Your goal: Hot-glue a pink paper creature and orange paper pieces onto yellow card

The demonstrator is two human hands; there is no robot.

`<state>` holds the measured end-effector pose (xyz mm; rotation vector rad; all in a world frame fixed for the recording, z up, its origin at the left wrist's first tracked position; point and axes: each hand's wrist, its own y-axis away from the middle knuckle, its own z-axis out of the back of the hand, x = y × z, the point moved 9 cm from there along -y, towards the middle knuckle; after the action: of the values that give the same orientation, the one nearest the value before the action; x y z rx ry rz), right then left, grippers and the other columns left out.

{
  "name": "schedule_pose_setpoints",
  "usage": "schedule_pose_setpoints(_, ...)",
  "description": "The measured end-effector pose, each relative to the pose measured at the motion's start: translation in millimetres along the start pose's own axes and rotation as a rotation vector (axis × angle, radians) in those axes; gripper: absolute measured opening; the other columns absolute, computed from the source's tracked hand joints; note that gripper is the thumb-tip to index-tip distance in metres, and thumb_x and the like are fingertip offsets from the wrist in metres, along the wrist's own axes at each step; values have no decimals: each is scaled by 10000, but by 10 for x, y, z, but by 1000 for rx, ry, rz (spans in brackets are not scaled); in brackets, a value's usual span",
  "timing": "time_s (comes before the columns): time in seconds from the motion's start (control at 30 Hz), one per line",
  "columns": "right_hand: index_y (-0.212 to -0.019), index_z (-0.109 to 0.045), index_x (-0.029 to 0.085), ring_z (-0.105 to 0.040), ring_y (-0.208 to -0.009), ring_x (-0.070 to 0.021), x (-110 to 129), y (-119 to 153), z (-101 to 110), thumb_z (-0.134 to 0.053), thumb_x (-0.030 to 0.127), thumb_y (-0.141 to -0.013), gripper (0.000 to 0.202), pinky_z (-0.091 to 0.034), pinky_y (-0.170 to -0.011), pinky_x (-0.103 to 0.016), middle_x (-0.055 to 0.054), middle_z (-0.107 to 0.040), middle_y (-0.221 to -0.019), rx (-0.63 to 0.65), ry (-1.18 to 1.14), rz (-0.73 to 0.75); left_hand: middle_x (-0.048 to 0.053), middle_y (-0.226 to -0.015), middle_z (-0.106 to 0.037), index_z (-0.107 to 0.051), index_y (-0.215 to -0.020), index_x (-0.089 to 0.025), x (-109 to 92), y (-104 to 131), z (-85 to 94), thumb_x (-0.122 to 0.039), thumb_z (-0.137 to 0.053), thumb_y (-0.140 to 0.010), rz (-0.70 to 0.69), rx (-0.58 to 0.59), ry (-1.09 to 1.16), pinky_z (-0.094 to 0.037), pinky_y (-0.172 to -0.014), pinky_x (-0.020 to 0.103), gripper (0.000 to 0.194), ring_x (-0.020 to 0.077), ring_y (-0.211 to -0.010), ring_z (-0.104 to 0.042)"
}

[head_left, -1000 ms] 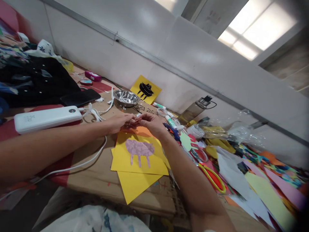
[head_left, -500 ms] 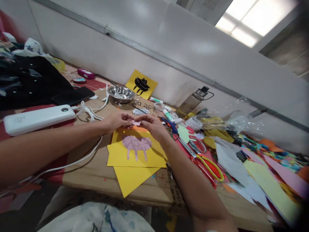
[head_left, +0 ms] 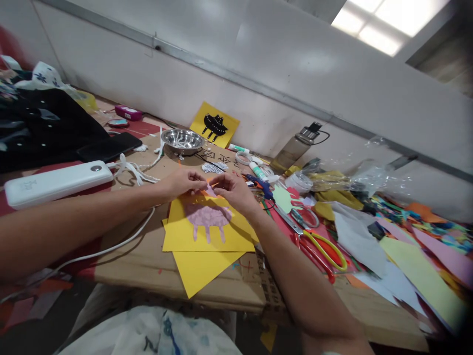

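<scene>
Both hands meet over the far edge of a yellow sheet [head_left: 177, 241]. My left hand [head_left: 186, 181] pinches one side of a small piece of pink paper [head_left: 210, 190]. On its other side, my right hand [head_left: 232, 190] has thumb and fingers closed about the same scrap. Just below them, a mottled pink cutout [head_left: 207, 217] with several leg-like strips lies flat on the yellow sheet. A bit of orange paper shows behind the fingers. Underneath, a second yellow sheet [head_left: 199, 271] sticks out toward me at an angle.
At left lie a white power bank [head_left: 59, 182] and cord. A steel bowl [head_left: 183, 140] and a yellow card with a black cutout [head_left: 215, 125] stand behind. At right are a glue gun [head_left: 261, 185], scissors [head_left: 318, 246], a bottle [head_left: 295, 148] and paper scraps [head_left: 421, 266].
The small pink paper has been turned from lying level between the fingers to a more upright angle. Both hands stay in nearly the same place while the view shifts slightly.
</scene>
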<state>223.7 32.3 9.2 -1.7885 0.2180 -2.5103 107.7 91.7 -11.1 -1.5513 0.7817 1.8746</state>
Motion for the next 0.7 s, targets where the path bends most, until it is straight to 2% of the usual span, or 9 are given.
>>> schedule_pose_setpoints(0.07,-920,-626,185,-643,-791,-123,30,6,0,-666,162,-680,244,-519,-745,-282,-29,-682,-936,-13,37,9,-10,-646,-626,-690,-845,-141,1,-19,-14,-277,-731,-753,-12,21,-28,-334,-481,184,170,52,-504,-475)
schedule_pose_setpoints(0.13,-950,-601,187,-647,-784,-121,-21,23,25,-675,161,-679,282,-526,-710,-270,-35,-676,-970,-44,50,-60,-5,-659,-643,-688,-829,-146,8,-19,-9,-262,-750,-730,6,6,-40,-354,-487,187,164,57,-512,-496)
schedule_pose_setpoints(0.23,-909,-601,175,-618,-657,-112,-172,80,48,-688,204,-701,227,-495,-587,-239,-15,-675,-809,-48,87,-225,0,-642,-653,-678,-849,-153,29,7,16,-261,-751,-740,68,-52,-86,-335,-446,187,170,63,-484,-513)
schedule_pose_setpoints(0.33,-789,-605,168,-554,-540,-95,-241,127,61,-700,243,-702,149,-429,-497,-219,11,-640,-663,-39,105,-292,-15,-598,-633,-671,-897,-158,49,34,0,-277,-749,-751,119,-67,-141,-280,-388,193,204,64,-420,-489)
schedule_pose_setpoints(0.57,-744,-650,169,-545,-570,-99,-260,131,105,-667,220,-707,65,-425,-537,-220,19,-636,-651,-57,189,-302,-35,-548,-599,-691,-874,-161,63,46,-41,-314,-706,-761,118,-17,-258,-274,-370,211,191,58,-350,-418)
schedule_pose_setpoints(0.63,-738,-659,170,-563,-599,-106,-289,120,105,-654,191,-711,35,-432,-555,-223,9,-656,-679,-50,227,-300,-30,-532,-598,-712,-833,-156,47,41,-37,-330,-686,-754,84,-15,-345,-267,-382,221,192,64,-360,-406)
schedule_pose_setpoints(0.7,-734,-666,170,-571,-607,-108,-327,112,92,-649,169,-716,25,-433,-562,-222,4,-668,-690,-28,260,-298,-8,-576,-645,-736,-776,-152,-12,39,-43,-330,-683,-729,14,-18,-449,-293,-429,220,191,78,-439,-465)
